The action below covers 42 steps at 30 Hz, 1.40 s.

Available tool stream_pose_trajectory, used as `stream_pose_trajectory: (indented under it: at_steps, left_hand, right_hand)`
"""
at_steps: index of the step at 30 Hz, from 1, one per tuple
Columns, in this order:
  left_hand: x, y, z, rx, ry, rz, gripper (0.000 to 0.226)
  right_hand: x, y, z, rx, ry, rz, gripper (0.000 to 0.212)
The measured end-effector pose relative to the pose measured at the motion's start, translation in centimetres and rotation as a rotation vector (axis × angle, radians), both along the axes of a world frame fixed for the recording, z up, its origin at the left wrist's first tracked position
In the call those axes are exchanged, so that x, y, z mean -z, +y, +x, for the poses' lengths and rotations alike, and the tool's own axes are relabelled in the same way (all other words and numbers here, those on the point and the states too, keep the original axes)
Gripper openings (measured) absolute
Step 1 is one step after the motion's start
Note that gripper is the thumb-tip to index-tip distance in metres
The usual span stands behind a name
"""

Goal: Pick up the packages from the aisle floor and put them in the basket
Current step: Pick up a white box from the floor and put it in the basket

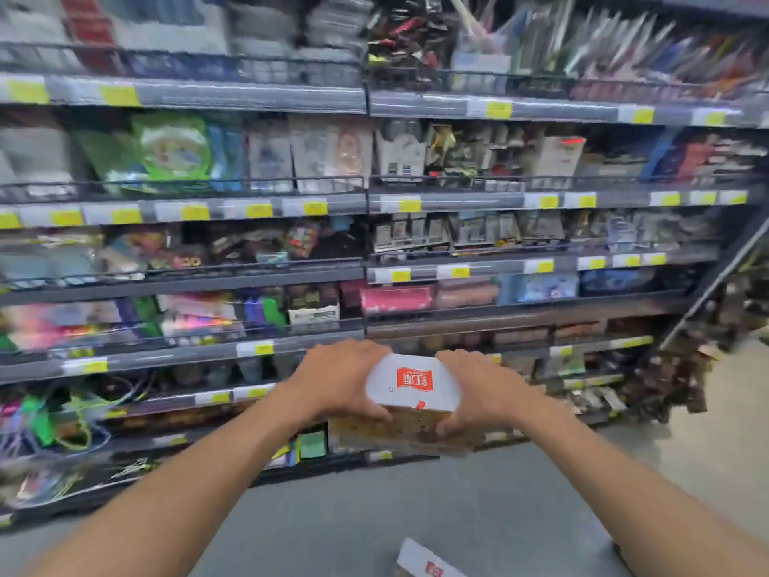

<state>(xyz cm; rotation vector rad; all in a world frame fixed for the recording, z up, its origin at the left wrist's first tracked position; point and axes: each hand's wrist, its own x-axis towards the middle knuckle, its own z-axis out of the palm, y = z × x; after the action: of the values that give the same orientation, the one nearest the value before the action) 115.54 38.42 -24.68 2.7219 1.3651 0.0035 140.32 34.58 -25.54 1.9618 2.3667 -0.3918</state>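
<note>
Gripping a white package [413, 383] with a red label between left hand [339, 378] and right hand [478, 389], chest-high before the shelves [183, 360]. Risking a slip: side pressure only, basket unseen. Second package [424, 562] lying on floor [353, 505] underfoot, inviting a stumble.

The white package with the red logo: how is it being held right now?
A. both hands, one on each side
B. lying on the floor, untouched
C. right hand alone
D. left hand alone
A: the left hand and the right hand grip opposite sides of the white package, raised in front of the shelves.
</note>
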Motion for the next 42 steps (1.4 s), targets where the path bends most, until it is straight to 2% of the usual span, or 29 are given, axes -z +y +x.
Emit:
stream_pose_trajectory:
  at_steps: [3, 7, 9, 11, 16, 19, 22, 26, 29, 42]
  left_hand:
    - [0.0, -2.6, -9.2, -0.198, -0.007, 0.002, 0.089]
    - [0.2, -7.7, -21.6, -0.438, -0.008, -0.018, 0.086]
    - [0.4, -10.7, -27.5, -0.549, -0.011, -0.014, 0.086]
    - [0.3, -14.8, -34.2, -0.676, -0.017, -0.023, 0.089]
    - [0.2, -24.7, -48.4, -0.938, 0.013, -0.047, 0.091]
    - [0.3, -30.2, -55.0, -1.077, 0.052, -0.046, 0.092]
    - [0.7, -34.0, -60.0, -1.19, 0.091, -0.046, 0.092]
    - [2.3, -37.0, -65.1, -1.297, 0.084, -0.074, 0.094]
    - [4.0, -38.3, -68.7, -1.378, 0.027, -0.105, 0.092]
    - [5.4, -34.1, -84.7, -1.655, 0.015, -0.052, 0.091]
  right_hand:
    - [-0.1, 2.4, -8.8, -0.19, 0.016, -0.035, 0.092]
    - [-0.1, 3.7, -22.3, -0.447, 0.01, -0.05, 0.083]
    - [0.2, 3.3, -29.2, -0.558, 0.006, -0.048, 0.087]
    - [0.6, 1.9, -37.4, -0.685, 0.003, -0.042, 0.092]
    - [1.8, -3.5, -55.5, -0.926, 0.083, -0.085, 0.078]
    - [2.6, -7.0, -64.7, -1.041, 0.119, -0.099, 0.079]
    - [3.0, -9.6, -71.7, -1.156, 0.141, -0.1, 0.085]
    - [4.4, -11.2, -78.9, -1.283, 0.127, -0.078, 0.074]
    - [5.9, -11.3, -84.2, -1.35, 0.072, -0.109, 0.076]
    - [6.2, -5.6, -107.0, -1.622, 0.057, -0.155, 0.066]
